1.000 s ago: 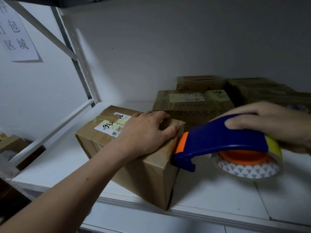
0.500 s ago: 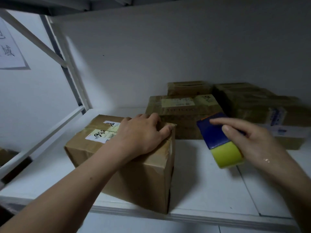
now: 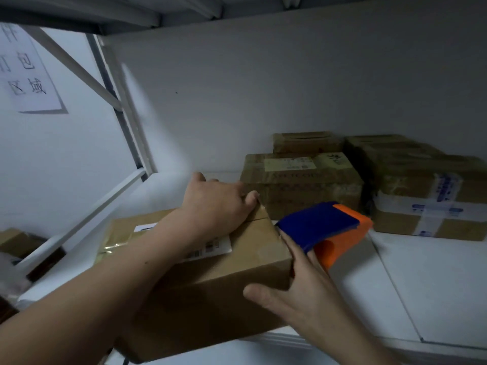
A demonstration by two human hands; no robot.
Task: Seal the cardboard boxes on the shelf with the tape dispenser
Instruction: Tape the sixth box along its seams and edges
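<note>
Beneath left hand [image 3: 216, 206]: cardboard box [image 3: 237, 272] at front edge of shelf [image 3: 434, 285]. Left fingers [image 3: 249, 200] curl over box's far top edge, gripping it. Right hand [image 3: 303, 293] spread against box's right corner, thumb on front face. Blue-orange tape dispenser [image 3: 324, 225] covers right fingertips; I cannot tell whether they hold it. Beyond the fingers, more taped boxes [image 3: 303, 185] near back wall.

Left forearm [image 3: 118, 280] bare, extended in from lower left, angled up toward right. Left hand [image 3: 216, 206] laid palm down on top of box [image 3: 210, 293], fingers curled over far edge, edge gripped. Right forearm [image 3: 369, 346] extended in from lower right. Right hand [image 3: 303, 283] held flat against near right corner of box: thumb spread across front face, fingers stretched straight along right side, fingertips hidden.
</note>
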